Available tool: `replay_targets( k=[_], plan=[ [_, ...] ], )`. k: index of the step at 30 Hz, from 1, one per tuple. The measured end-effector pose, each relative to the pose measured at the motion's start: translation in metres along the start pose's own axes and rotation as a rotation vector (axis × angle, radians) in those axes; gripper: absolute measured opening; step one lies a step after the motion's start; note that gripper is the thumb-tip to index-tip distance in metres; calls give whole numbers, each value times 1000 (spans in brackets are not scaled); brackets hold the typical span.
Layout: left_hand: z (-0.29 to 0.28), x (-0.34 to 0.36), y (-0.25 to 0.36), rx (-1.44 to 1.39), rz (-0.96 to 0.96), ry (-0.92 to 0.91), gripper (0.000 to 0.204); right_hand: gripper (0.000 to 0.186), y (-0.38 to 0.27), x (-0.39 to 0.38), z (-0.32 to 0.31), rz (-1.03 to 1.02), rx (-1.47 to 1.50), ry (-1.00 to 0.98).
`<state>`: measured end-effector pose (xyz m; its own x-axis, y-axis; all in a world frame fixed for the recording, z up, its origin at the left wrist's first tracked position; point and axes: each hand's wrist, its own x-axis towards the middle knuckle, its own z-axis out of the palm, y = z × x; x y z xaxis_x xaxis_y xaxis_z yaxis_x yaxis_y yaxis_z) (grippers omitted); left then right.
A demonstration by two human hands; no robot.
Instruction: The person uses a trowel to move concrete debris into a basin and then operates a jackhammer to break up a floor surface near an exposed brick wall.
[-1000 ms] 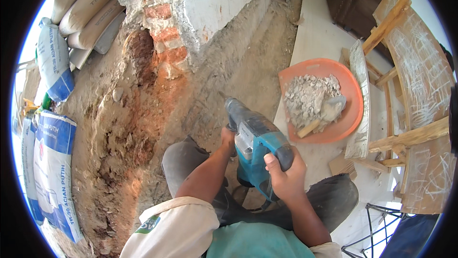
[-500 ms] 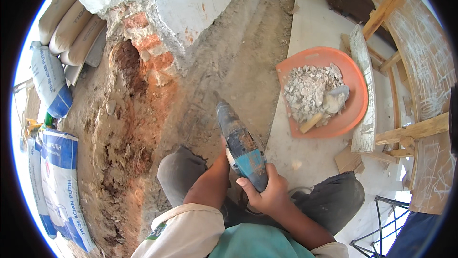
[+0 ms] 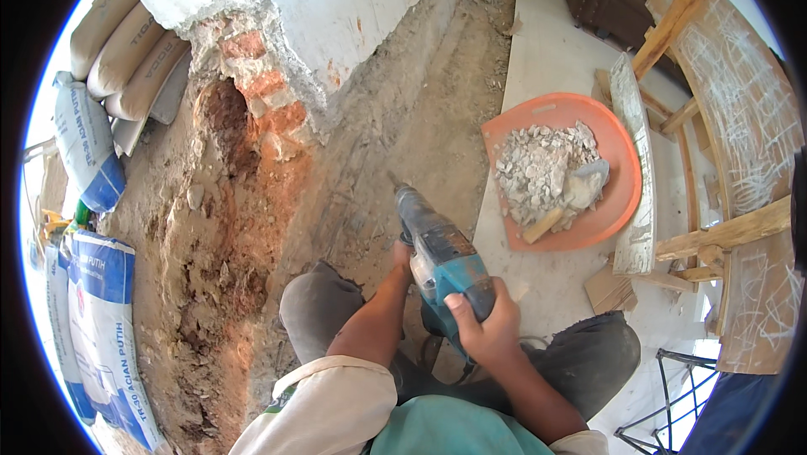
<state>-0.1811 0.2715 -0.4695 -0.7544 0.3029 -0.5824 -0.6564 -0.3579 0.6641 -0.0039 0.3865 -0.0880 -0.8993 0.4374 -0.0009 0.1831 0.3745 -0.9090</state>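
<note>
A dusty blue and black rotary hammer drill (image 3: 444, 251) is held in front of my knees, its bit pointing away and slightly left over the dirt strip along the wall's foot. My right hand (image 3: 489, 320) is wrapped round its rear handle, thumb on the back of the body. Near the front of the drill, my left hand (image 3: 405, 255) grips the side handle; most of its fingers are hidden behind the tool. The bit's tip shows above the rough ground (image 3: 370, 190), and whether it touches cannot be made out.
An orange dustpan-shaped tub (image 3: 620, 203) of rubble (image 3: 542, 165) holds a wooden-handled trowel (image 3: 545, 224). Beside it lean a whitish plank (image 3: 632, 169) and a timber frame (image 3: 727, 236). Broken wall with exposed brick (image 3: 265, 85) stands ahead left. Bags (image 3: 101, 304) line the left.
The drill has shifted a little right and tilted, its rear end swinging right. Both hands moved with it and keep their hold.
</note>
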Motion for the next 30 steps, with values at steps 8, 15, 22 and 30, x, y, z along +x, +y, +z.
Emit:
replay_targets(
  k=[8,15,22,30],
  plan=[
    [98,-105,60,486,147,84,34,38,12,-23,-16,65,123,128],
    [53,-116,76,232,256,88,33,37,-15,-34,-2,-23,118,16],
    [-16,-43,36,199,316,127,36,33,-22,-34,20,-26,116,-49],
    [3,-59,42,448,298,239,36,31,16,-20,9,-9,232,-38]
  ],
)
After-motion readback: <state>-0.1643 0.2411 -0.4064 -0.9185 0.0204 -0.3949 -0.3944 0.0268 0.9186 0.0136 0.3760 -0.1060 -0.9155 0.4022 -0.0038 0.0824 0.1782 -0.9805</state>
